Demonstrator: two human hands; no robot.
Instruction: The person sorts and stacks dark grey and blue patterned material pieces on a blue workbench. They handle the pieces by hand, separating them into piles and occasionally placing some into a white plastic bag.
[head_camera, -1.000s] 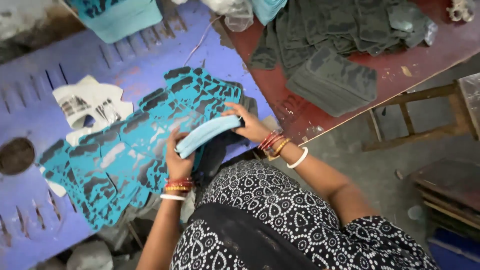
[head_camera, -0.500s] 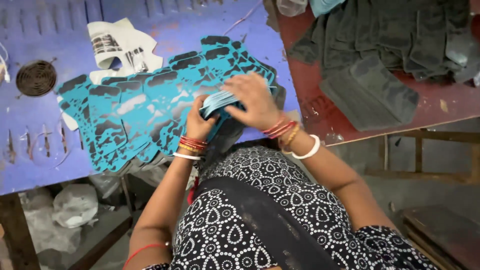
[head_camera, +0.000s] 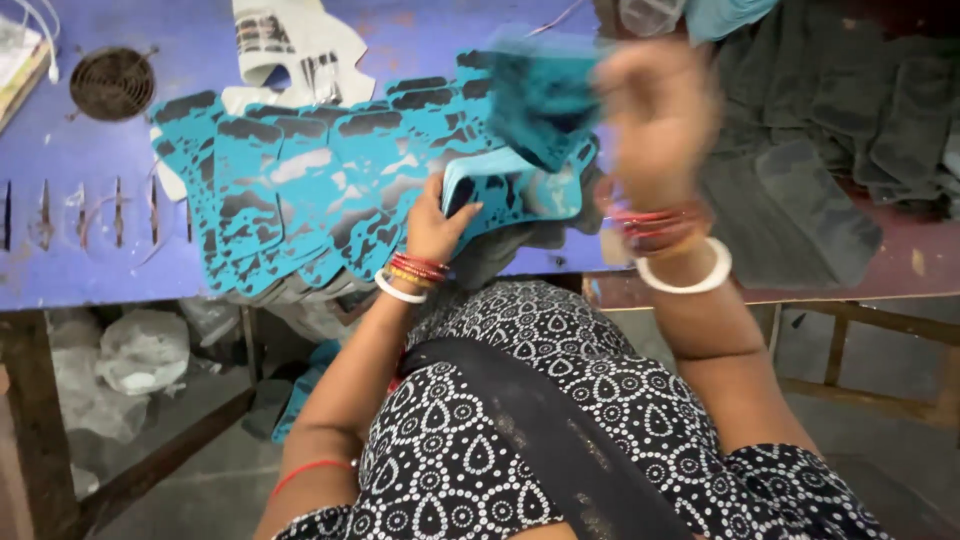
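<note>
My left hand (head_camera: 437, 225) grips a small stack of turquoise cut pieces with black print (head_camera: 515, 190) at the table's near edge. My right hand (head_camera: 655, 120), blurred by motion, lifts a single turquoise piece (head_camera: 540, 95) up off that stack. To the left, many matching turquoise pieces (head_camera: 300, 190) lie fanned out in overlapping rows on the blue table (head_camera: 90, 260). Bangles ring both of my wrists.
A white patterned sheet (head_camera: 290, 45) lies behind the fanned pieces. A round dark grille (head_camera: 112, 83) is set in the blue table at far left. Dark grey fabric pieces (head_camera: 830, 130) are heaped on a reddish table (head_camera: 900, 265) to the right. Plastic bags (head_camera: 130, 360) sit below.
My right hand rose from the stack with one turquoise piece in it. The left hand kept its hold on the stack. The view shifted so the table sits further right.
</note>
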